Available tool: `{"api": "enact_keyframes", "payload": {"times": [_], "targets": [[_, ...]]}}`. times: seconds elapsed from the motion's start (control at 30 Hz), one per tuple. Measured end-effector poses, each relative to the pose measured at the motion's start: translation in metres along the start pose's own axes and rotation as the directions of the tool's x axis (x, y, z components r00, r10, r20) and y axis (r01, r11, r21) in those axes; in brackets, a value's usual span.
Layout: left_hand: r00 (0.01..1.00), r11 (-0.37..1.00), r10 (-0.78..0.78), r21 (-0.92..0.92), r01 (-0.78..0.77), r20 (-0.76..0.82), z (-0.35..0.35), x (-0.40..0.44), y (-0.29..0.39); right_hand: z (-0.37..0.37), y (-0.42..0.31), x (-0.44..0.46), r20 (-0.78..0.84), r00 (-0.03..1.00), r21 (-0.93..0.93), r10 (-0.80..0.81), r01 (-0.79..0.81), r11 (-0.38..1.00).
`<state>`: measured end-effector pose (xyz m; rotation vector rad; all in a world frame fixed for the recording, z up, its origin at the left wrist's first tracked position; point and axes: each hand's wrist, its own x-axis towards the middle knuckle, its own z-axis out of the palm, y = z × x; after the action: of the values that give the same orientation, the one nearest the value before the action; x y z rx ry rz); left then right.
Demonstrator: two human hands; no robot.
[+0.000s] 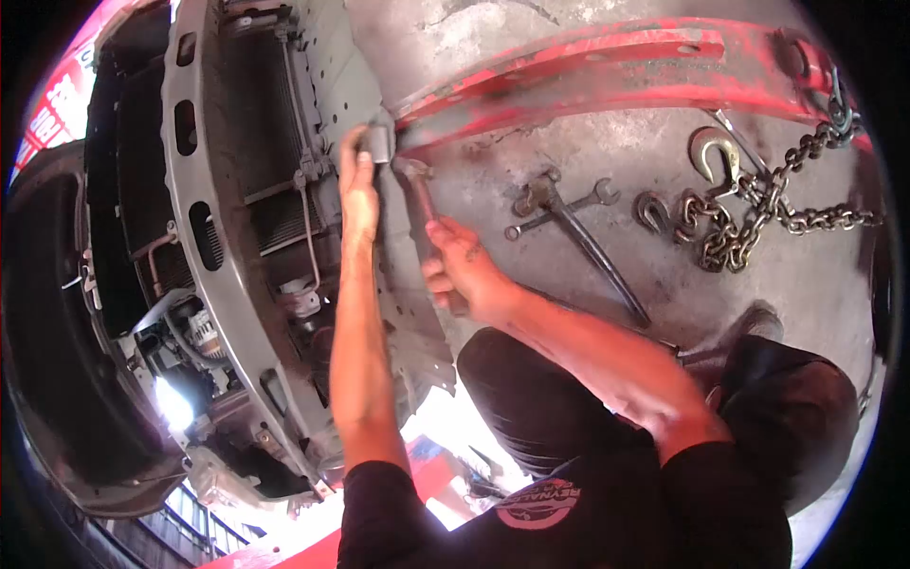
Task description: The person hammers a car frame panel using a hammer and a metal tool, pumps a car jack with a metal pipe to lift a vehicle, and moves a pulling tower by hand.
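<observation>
My left hand is closed around a small grey metal block, its fingers at the edge of a pale sheet-metal panel on the car's front. In my right hand is a hammer, gripped by its handle. The hammer's head is close to the block and the panel edge; whether it touches cannot be made out. Left of my hands, the car's front stands exposed, with a grey bumper beam across it.
A red steel beam runs along the floor from the panel. A larger hammer lies across a wrench. Farther right lie a heavy chain and its hook. My bent knees are close below.
</observation>
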<state>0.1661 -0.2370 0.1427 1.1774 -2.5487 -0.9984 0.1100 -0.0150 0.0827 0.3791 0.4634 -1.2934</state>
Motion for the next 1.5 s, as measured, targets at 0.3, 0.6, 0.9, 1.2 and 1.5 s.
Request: {"api": "enact_keyframes", "payload": {"times": [0.3,0.6,0.9,1.2,1.5], "targets": [[0.990,0.973,0.123,0.205,-0.105,-0.076,0.009,-0.005,-0.001,0.008,0.002,0.008,0.037,0.999,0.121,0.010,-0.014,0.993],[0.982,0.943,0.140,0.320,-0.092,-0.129,0.017,0.016,-0.001,-0.032,0.032,0.045,-0.241,0.967,0.270,0.083,-0.016,0.963],[0.993,0.988,0.051,0.148,-0.035,-0.108,0.016,0.017,0.006,-0.019,0.002,0.034,0.147,0.989,0.051,-0.025,0.018,0.999],[0.996,0.974,0.064,0.222,-0.049,-0.060,0.008,0.002,0.007,-0.016,-0.005,0.022,0.188,0.981,-0.015,-0.046,0.050,0.999],[0.994,0.969,0.044,0.247,-0.017,-0.104,0.011,-0.009,0.003,-0.026,0.030,0.035,-0.156,0.988,0.185,-0.008,0.037,0.982]]}}
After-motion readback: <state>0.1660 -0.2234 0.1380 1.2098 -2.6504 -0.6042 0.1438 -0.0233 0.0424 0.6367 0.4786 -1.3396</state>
